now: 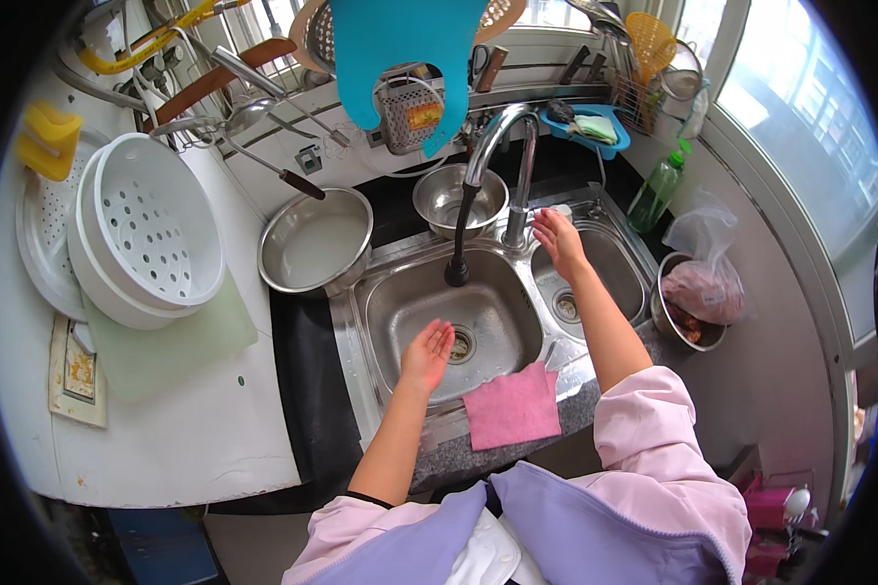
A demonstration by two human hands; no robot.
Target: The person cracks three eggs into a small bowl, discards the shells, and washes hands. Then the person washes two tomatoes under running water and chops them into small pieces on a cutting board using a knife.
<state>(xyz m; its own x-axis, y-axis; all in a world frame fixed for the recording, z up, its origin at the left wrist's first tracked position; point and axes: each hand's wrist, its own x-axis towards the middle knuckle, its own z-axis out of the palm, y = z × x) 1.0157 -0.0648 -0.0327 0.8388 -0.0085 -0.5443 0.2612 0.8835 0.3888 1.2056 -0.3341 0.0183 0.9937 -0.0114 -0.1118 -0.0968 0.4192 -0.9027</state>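
My left hand (428, 358) is held palm up above the left basin (417, 314) of a stainless steel double sink, holding nothing. Its fingertips are near the drain strainer (462, 344). My right hand (560, 240), also bare, is raised over the smaller right basin (607, 270), just right of the chrome faucet post (516, 219). I cannot tell whether it touches the faucet. The arched faucet's black spray head (456, 273) points down into the left basin, and no water shows from it. A pink cloth (513, 406) drapes over the sink's front edge.
Left of the sink stands a steel bowl (316, 245) of cloudy liquid; a smaller steel bowl (459, 196) sits behind. At right are a green pump bottle (658, 190) and a bowl (662, 311) with bagged meat (706, 289). White colanders (157, 219) and hanging ladles crowd the left.
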